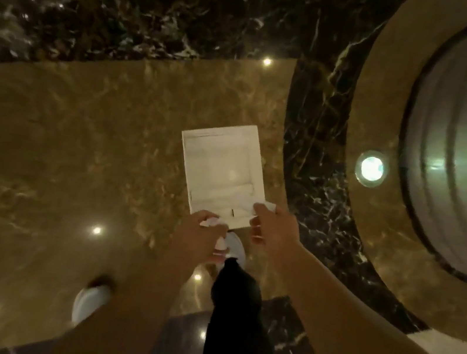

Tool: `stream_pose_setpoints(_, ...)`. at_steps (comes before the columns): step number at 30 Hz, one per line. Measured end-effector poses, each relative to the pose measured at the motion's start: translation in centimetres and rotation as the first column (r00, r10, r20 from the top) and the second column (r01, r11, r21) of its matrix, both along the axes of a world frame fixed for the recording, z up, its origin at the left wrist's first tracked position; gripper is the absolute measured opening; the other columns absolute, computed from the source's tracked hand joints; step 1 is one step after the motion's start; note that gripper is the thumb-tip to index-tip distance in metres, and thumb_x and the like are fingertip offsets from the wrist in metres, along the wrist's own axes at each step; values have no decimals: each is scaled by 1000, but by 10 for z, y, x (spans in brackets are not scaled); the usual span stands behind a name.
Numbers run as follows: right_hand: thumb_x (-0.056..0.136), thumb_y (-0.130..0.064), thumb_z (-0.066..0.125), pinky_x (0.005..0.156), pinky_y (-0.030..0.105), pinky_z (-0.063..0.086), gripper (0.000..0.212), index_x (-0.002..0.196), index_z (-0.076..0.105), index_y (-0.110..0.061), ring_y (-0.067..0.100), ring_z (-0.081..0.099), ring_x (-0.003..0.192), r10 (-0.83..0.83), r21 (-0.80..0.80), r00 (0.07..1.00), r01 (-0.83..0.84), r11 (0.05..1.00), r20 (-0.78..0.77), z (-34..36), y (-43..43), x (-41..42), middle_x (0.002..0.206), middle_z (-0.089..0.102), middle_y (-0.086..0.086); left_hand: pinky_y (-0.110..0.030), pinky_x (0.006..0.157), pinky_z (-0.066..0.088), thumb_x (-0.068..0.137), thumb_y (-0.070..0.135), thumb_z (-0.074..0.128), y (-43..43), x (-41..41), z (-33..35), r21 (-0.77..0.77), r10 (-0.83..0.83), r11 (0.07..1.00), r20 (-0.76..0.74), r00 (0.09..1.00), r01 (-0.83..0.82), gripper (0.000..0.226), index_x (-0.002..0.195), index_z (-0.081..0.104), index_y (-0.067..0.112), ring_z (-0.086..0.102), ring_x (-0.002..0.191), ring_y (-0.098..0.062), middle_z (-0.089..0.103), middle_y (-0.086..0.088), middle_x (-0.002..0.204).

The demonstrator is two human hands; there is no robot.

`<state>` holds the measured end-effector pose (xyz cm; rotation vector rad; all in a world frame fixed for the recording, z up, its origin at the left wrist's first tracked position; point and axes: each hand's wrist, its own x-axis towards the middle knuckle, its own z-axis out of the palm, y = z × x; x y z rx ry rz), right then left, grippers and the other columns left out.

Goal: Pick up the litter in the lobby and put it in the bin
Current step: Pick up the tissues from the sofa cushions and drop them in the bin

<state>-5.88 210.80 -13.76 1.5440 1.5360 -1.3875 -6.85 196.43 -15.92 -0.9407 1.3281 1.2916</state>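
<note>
Right hand [271, 229] pinches white box [220, 171] by its near corner; left hand [201, 233] closed on crumpled paper [212, 222]. Corner grip looks weak w/ box tilted, so it could slip onto marble floor [73, 165].

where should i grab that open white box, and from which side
Take the white box by its near short wall, coming from the person's side: it lies open side up with thin raised walls to pinch. The right hand is already at the near right corner; the left hand holds crumpled paper, so it is busy.

Both the left hand [204, 233] and right hand [271, 228] grip an open white box [220, 171] above marble floor [61, 148].
</note>
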Motion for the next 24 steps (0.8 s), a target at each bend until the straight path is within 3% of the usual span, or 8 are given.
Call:
stream_pose_setpoints(3, 93, -36, 58, 70, 35, 55, 26, 100, 59, -11, 22, 62, 75, -76, -190, 996, 82, 978, 38, -69, 19, -24, 87, 63, 8, -32, 50, 58, 85, 9, 68, 30, -34, -78, -85, 160, 983, -72, 985, -166, 17, 95, 57, 16, 67, 74, -28, 62, -16, 101)
stream_pose_setpoints(6, 92, -45, 57, 89, 44, 55, 37, 112, 54, -15, 30, 64, 102, -77, -279, 994, 96, 955, 77, -113, 31, -26, 111, 63, 9, -31, 51, 60, 87, 15, 68, 42, -52, -119, -153, 144, 976, -96, 985, -158, 35, 116, 47, 16, 66, 73, -25, 58, -8, 95)
stream_pose_setpoints(11, 95, -35, 54, 83, 42, 57, 35, 120, 55, -11, 30, 66, 96, 44, -244, 994, -19, 970, 97, -120, 32, -12, 108, 65, 10, -32, 54, 58, 89, 10, 64, 28, -49, -110, -188, -42, 982, -72, 997, 28, 46, 131, 44, 4, 59, 67, -24, 54, -9, 87)
stream_pose_setpoints(14, 94, -33, 54, 77, 41, 60, 30, 114, 58, -10, 30, 69, 90, 129, -195, 988, -110, 975, 89, -78, 16, -3, 103, 69, 12, -33, 55, 57, 90, 10, 62, 2, -39, -57, -180, -141, 976, -96, 985, 122, 41, 127, 47, 4, 59, 65, -25, 56, -11, 85)
stream_pose_setpoints(16, 94, -32, 53, 76, 40, 60, 27, 111, 59, -11, 30, 70, 88, 243, -151, 968, -232, 961, 59, -39, -1, 0, 99, 70, 10, -43, 72, 59, 89, 10, 61, -21, -27, -12, -223, -238, 954, -159, 958, 200, 35, 123, 53, 4, 65, 79, -32, 63, -19, 97)
stream_pose_setpoints(20, 93, -26, 54, 76, 43, 57, 13, 92, 60, -14, 25, 64, 66, 475, -6, 879, -476, 880, -41, 77, -65, 22, 88, 70, 10, -46, 93, 51, 90, 14, 55, -89, 20, 116, -464, -585, 787, -349, 732, 408, 30, 119, 59, 4, 60, 109, -38, 63, -20, 120)
stream_pose_setpoints(22, 92, -25, 53, 78, 47, 57, 15, 84, 60, -15, 33, 67, 73, 647, 101, 754, -639, 763, -112, 140, -111, 54, 96, 71, 18, -48, 95, 50, 91, 19, 56, -132, 68, 184, -553, -648, 729, -367, 667, 404, 34, 124, 58, 9, 60, 111, -35, 61, -16, 124)
stream_pose_setpoints(24, 94, -25, 49, 85, 45, 56, 22, 103, 64, -11, 37, 66, 97, 829, 240, 540, -793, 559, -148, 201, -168, 102, 112, 68, 16, -43, 90, 53, 90, 26, 57, -183, 133, 251, -649, -651, 691, -371, 662, 317, 37, 125, 58, 17, 63, 107, -30, 63, -10, 123)
